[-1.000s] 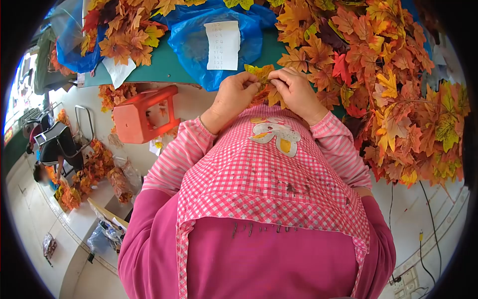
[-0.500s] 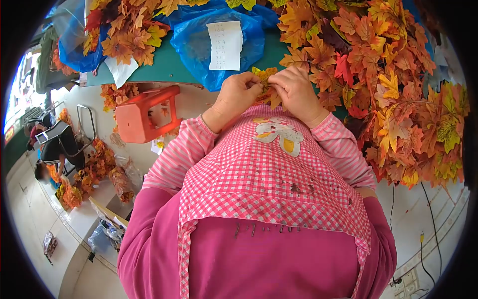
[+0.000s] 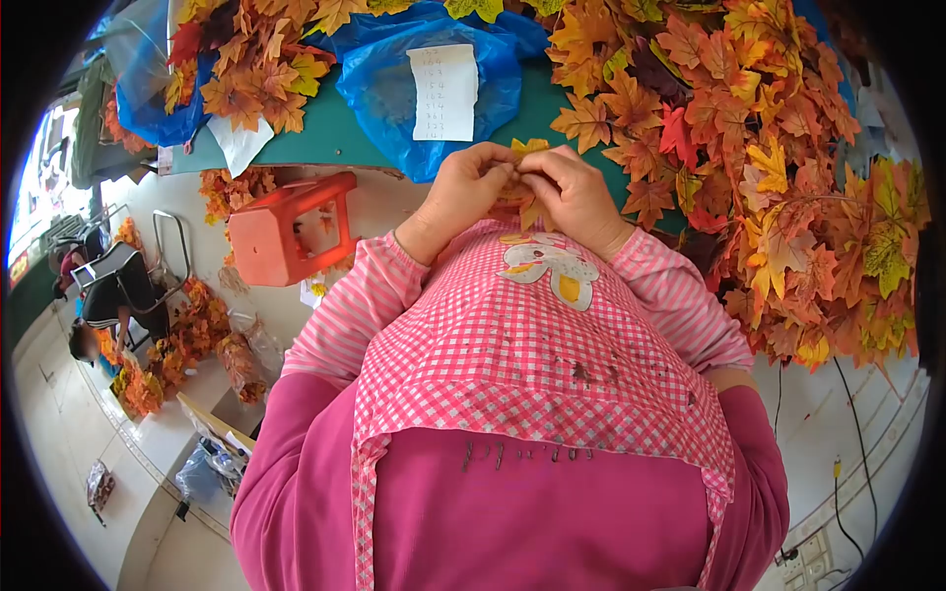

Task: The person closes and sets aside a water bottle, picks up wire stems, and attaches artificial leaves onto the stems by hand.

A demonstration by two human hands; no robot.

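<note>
Right in the middle, the small yellow-and-orange leaf piece, probably artificial (image 3: pixel 530 146), sits between the two hands, just over the near edge of the green tabletop (image 3: pixel 315 140). The left hand (image 3: pixel 451 202) has thumb and forefinger pinched narrow at it, and the right hand (image 3: pixel 589 205) pinches from the other side, fingers curled. And there's the change: the fingertips have just closed in towards each other, so less of the leaf shows, which looks like finer work at one small spot. Exactly what they grip there, I can't tell.

Just below the hands comes the pink-and-white checked apron with a rabbit patch (image 3: pixel 512 369). Beyond the left hand lies a crumpled blue plastic bag (image 3: pixel 379 106), a white paper strip of handwritten numbers (image 3: pixel 443 94) on top. Past the right hand, a big heap of orange, red and yellow leaves (image 3: pixel 788 212) spreads along the table. Out left of the left hand, a red-orange plastic stool (image 3: pixel 261 244) lies tipped over, and farther off, another person (image 3: pixel 83 341) is beside more leaves on the floor (image 3: pixel 197 320).
</note>
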